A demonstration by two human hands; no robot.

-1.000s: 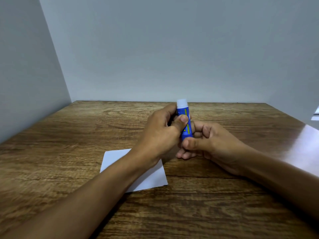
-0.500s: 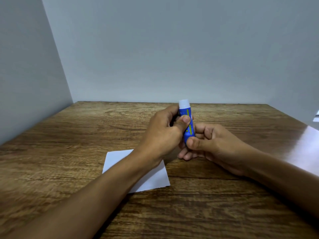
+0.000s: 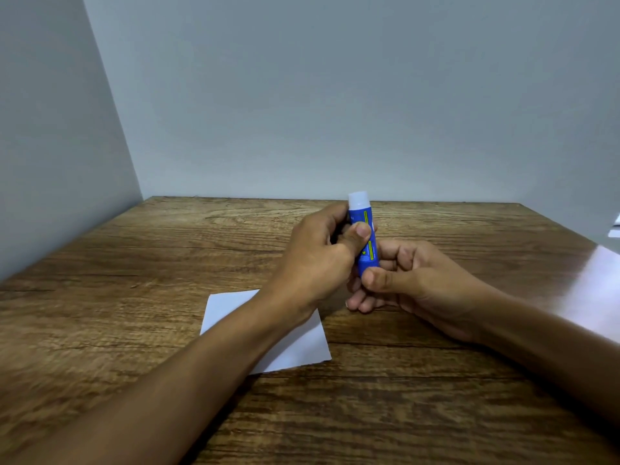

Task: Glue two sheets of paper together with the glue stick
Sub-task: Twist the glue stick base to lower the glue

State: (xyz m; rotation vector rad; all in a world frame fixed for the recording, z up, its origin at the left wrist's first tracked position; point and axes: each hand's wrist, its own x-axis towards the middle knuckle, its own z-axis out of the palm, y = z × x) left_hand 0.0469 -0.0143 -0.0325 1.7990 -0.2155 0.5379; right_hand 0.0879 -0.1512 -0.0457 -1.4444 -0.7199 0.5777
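Observation:
A blue glue stick (image 3: pixel 365 243) stands upright above the table, its white glue tip showing at the top. My left hand (image 3: pixel 318 256) grips its upper body, thumb across the label. My right hand (image 3: pixel 412 280) pinches its lower end between thumb and fingers. White paper (image 3: pixel 295 347) lies flat on the wooden table (image 3: pixel 167 263) below my left forearm, which hides part of it. Whether it is one sheet or two stacked I cannot tell. No cap is visible.
Grey walls close the table at the back and the left. Bright glare falls on the table's right edge (image 3: pixel 597 297).
Both hands and the glue stick stay in nearly the same pose; the view has shifted slightly, so everything sits a little further right in the frame.

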